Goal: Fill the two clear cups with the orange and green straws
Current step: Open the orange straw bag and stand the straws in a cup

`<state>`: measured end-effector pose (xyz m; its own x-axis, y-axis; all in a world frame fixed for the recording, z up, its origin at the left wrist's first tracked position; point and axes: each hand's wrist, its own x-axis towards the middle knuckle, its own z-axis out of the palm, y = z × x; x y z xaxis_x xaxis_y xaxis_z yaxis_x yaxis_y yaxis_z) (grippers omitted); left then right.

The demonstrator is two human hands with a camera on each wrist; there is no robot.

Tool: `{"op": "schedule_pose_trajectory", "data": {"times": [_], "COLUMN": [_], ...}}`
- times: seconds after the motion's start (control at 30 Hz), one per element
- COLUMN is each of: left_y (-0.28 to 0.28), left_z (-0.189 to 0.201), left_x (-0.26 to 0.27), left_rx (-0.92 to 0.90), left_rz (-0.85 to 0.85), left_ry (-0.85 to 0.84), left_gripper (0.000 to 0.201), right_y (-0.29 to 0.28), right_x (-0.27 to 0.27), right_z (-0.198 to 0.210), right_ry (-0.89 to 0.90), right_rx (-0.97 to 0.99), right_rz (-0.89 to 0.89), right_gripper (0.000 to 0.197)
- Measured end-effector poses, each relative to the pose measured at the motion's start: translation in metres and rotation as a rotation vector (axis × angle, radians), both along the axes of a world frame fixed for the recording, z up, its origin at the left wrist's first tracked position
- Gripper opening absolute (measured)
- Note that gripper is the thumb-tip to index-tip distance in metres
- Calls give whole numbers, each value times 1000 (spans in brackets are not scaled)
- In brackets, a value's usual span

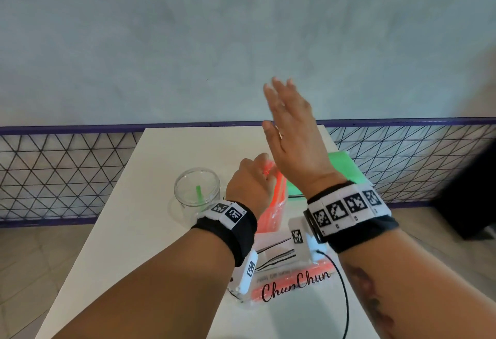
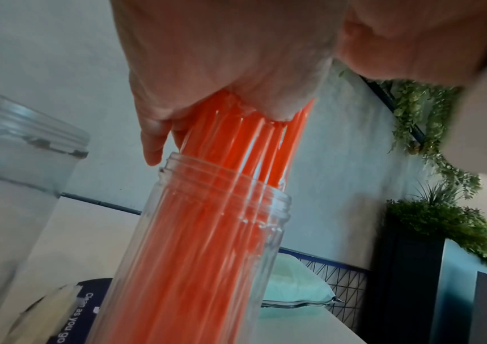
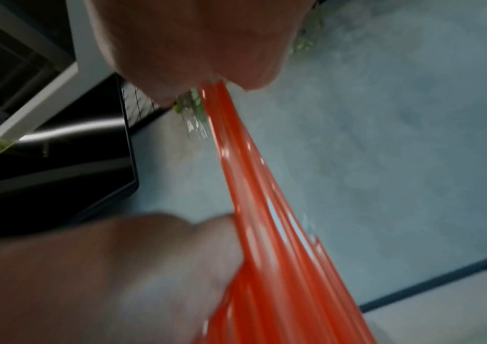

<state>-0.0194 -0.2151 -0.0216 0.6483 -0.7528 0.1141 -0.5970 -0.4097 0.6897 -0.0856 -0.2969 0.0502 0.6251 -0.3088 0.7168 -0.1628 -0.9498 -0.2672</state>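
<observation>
From the head view, your left hand (image 1: 251, 180) is curled around the tops of the orange straws (image 1: 279, 191), which stand in a clear cup (image 1: 273, 218) at the middle of the white table (image 1: 150, 204); your right hand (image 1: 291, 134) is raised above it, fingers straight and together, holding nothing. Just to the left stands a second clear cup (image 1: 197, 191), round-mouthed, with one green straw (image 1: 199, 193) inside. A pale green packet (image 1: 346, 169) lies behind your right wrist, and a clear printed bag (image 1: 281, 271) with more orange straws lies nearest you, partly hidden by both wrist bands. A wire lattice fence (image 1: 61, 172) runs behind the table. On the left wrist view, your fingers (image 2: 153, 130) bunch the glossy, thin straws above the cup's threaded rim (image 2: 227, 186) (ribbed, see-through plastic); the other cup (image 2: 15, 151) sits blurred at left, leafy plants (image 2: 442, 209) at right. The right wrist view is blurred: orange straws (image 3: 265, 221) fan out below a hand (image 3: 118, 279), grey wall behind.
</observation>
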Motion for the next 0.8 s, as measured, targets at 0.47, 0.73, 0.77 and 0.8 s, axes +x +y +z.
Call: {"op": "schedule_pose_trajectory", "data": {"times": [0.47,0.73,0.77,0.8], "left_y": [-14,-7,-1,4], "left_z": [-24,-16,-11,-7], "left_x": [12,14,12,8], "left_rx": [-303,-358,-436,-502], "left_rz": [85,87,66,26], "left_ry": [379,-12,-146,-289], "left_gripper": [44,41,38,32], "right_y": [4,16,18,22], "right_x": [-31,-53,-58,-62], "right_z": [-111,-98,-98,-100], "right_ry": [499,-42,-81,49], "right_rx": [267,564,526,518], "right_rz": [-22,-67,-148,-190], "right_gripper": [67,55,33,16]}}
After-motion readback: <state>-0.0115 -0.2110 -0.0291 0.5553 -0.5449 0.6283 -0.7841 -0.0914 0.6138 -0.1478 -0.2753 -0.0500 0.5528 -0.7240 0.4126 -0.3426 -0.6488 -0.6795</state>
